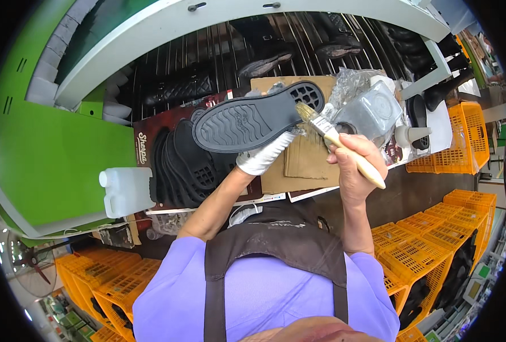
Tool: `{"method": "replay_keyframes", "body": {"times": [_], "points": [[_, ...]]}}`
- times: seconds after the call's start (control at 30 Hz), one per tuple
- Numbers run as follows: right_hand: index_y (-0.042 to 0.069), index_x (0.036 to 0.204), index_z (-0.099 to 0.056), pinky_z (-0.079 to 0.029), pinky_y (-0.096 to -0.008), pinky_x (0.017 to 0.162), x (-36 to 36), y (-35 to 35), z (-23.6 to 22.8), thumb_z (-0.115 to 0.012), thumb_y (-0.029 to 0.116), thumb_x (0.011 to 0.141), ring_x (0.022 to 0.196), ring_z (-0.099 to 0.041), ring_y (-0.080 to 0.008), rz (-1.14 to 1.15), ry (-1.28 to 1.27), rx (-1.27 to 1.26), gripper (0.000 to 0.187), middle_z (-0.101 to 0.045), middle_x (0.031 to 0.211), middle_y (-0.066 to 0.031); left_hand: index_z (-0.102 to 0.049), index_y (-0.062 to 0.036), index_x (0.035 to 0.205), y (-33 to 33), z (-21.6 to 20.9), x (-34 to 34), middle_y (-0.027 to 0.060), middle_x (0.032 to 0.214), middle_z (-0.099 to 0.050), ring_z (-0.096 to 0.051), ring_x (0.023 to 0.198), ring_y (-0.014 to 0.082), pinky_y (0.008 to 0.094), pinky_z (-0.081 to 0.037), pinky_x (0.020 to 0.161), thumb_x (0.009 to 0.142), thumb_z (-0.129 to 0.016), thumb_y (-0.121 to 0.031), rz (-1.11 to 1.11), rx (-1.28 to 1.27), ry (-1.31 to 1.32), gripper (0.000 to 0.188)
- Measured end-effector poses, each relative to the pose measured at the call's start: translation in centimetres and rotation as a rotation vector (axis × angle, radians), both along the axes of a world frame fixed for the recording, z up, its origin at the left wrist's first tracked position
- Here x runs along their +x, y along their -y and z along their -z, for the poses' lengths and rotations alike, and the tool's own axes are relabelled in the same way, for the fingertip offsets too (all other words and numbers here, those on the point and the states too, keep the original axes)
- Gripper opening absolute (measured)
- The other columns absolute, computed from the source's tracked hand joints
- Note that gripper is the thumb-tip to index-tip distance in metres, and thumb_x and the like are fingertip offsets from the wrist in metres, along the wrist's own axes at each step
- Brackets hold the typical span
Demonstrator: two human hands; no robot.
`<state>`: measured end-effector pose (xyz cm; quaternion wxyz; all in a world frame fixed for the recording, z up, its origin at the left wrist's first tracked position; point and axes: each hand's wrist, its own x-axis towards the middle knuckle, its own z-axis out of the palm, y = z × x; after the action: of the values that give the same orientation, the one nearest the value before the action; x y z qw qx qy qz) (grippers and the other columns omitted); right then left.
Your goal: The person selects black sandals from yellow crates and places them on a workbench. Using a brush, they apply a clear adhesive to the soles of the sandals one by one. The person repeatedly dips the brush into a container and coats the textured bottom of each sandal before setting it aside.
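A black rubber shoe sole (236,124) is held up over the work surface, its wavy tread facing me and its open-grid heel at the upper right. My left hand (260,158), in a white glove, is closed on the sole from below; most of its fingers are hidden behind it. In my bare right hand (356,165) is a flat paintbrush (328,129) with a pale wooden handle. Its bristles overlap the sole's edge near the heel; whether they touch I cannot tell. Brown cardboard (310,158) lies beneath.
Left of the cardboard, several black soles (189,162) lie stacked beside a white plastic jug (129,191). A cut clear plastic container (372,111) stands at right. Black boots (264,48) rest on a roller rack behind. Orange crates (418,245) stand on both sides.
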<state>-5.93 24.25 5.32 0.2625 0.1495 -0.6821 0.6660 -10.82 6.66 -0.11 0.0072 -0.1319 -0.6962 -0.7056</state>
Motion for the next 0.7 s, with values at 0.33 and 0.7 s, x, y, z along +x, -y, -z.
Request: {"method": "replay_keyframes", "body": {"times": [0.33,0.7], "points": [[-0.005,0.091,-0.063,-0.051,-0.0279,0.057,-1.3,2.0,0.0,-0.075,0.003,0.069,0.066,-0.064,-0.0235,0.166,-0.273,0.33,0.026,-0.065,0.078,-0.0145,-0.051,-0.0064,0.119,0.6,0.4,0.7,0.0061,0.116,-0.054,-0.049,0.106,0.0192,0.034,-0.036,0.093,0.084,-0.064,-0.019,-0.029,-0.362,-0.178,0.039],[-0.005,0.089,-0.064,-0.051,-0.0295,0.062,-1.2,3.0,0.9,-0.074,0.002,0.07,0.069,-0.064,-0.0238,0.098,-0.239,0.342,0.022,-0.066,0.079,-0.0144,-0.051,-0.0061,0.117,0.8,2.0,1.0,0.006,0.113,-0.053,-0.048,0.103,0.0199,0.0337,-0.037,0.09,0.085,-0.064,-0.021,-0.017,-0.396,-0.117,0.038]]}}
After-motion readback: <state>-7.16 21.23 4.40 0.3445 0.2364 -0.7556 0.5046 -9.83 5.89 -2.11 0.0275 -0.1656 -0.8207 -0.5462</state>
